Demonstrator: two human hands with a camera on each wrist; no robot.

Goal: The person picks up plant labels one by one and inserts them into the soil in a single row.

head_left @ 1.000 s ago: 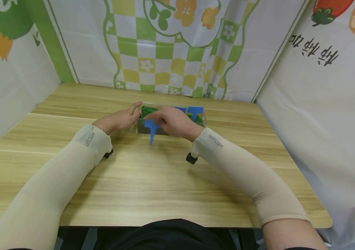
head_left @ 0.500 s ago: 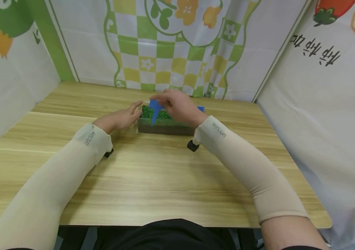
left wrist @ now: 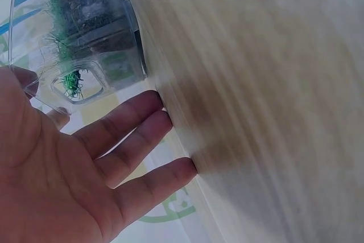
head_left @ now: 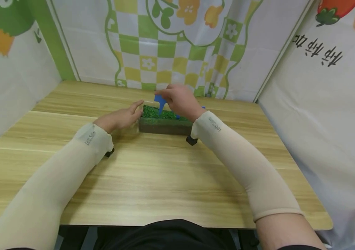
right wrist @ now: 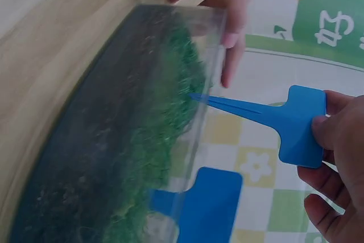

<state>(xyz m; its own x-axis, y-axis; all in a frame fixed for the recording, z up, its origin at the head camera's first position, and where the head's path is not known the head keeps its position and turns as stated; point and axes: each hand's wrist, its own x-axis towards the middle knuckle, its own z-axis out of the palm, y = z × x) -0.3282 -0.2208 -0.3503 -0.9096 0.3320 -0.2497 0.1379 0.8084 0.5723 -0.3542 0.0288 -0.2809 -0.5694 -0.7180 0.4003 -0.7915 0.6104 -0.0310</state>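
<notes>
My right hand [head_left: 182,100] pinches a blue T-shaped plant label [right wrist: 301,126] by its wide head, thumb on the face. The label's pointed stem aims down at the green grass [right wrist: 187,78], its tip right at the grass. The grass sits over dark soil in a long clear plastic box [head_left: 164,128]. A second blue plant label [right wrist: 210,206] stands in the grass further along the box. My left hand [head_left: 121,119] is at the box's left end, fingers spread. In the left wrist view its fingertips [left wrist: 153,98] rest on the table and the thumb side lies against the clear wall.
The box stands on a wooden table [head_left: 152,180], towards its back edge. Behind it hangs a checked green and yellow curtain print [head_left: 171,62], with white printed walls on both sides. Another bit of blue shows just past the right wrist.
The right hand has carried the blue plant label from in front of the box up and back over the grass, and its stem has come down into line with it. The left hand stays put.
</notes>
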